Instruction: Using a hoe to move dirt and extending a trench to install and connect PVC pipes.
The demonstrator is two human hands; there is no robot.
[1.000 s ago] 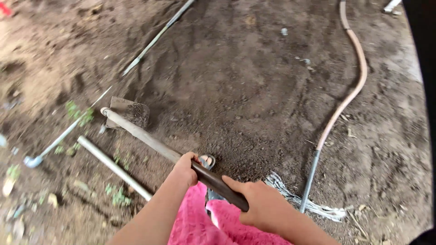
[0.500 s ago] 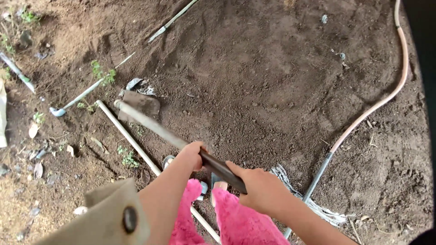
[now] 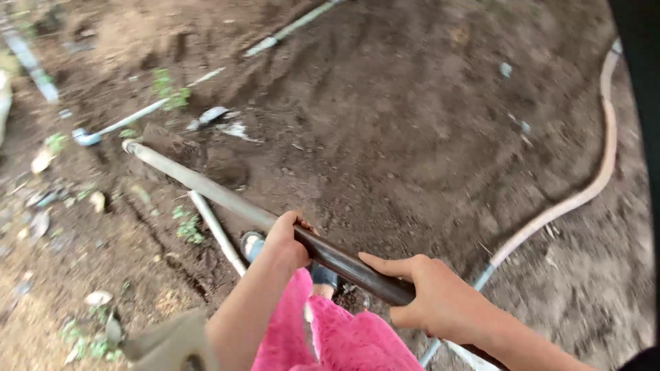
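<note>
Two hands clamp one long tool handle (image 3: 227,199): left hand (image 3: 285,244) wrapped forward for guidance, right hand (image 3: 440,302) gripping rearward for leverage; far end buried in dark soil (image 3: 385,124) beside white pipe (image 3: 216,233).

The bare, dark brown soil ground (image 3: 412,124) carries a long curved tan rubber hose (image 3: 599,172) at its right. Thin white plastic pipes (image 3: 148,113) lie across its upper left, with small green weeds (image 3: 165,86) and pale scattered debris (image 3: 213,117) nearby.
</note>
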